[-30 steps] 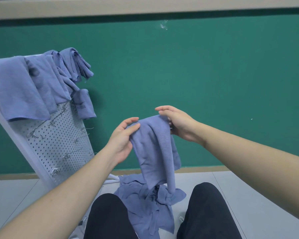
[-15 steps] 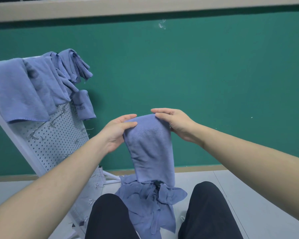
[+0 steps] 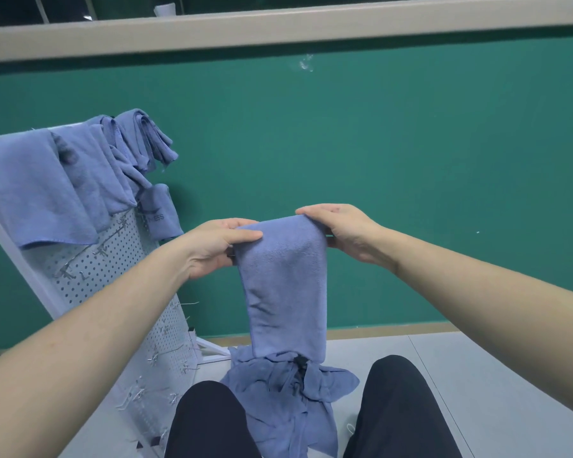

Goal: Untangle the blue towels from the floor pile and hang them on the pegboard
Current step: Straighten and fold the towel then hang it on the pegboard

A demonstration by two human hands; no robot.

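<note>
A blue towel (image 3: 286,285) hangs folded in front of me, held up at its top edge by both hands. My left hand (image 3: 217,247) pinches its top left corner, thumb over the cloth. My right hand (image 3: 341,231) grips the top right corner. Below it, a tangled pile of blue towels (image 3: 288,395) lies on the floor between my knees. The white pegboard (image 3: 113,292) leans at the left, with several blue towels (image 3: 57,180) draped over its top.
A green wall (image 3: 411,176) stands straight ahead with a beige ledge above. Metal hooks (image 3: 166,353) stick out of the pegboard's lower part. My black-trousered knees (image 3: 401,408) frame the pile on the grey floor (image 3: 493,375).
The towel has been spread flatter and wider between my hands, which moved slightly apart and level. My view tilted a little, so the pegboard sits lower and closer.
</note>
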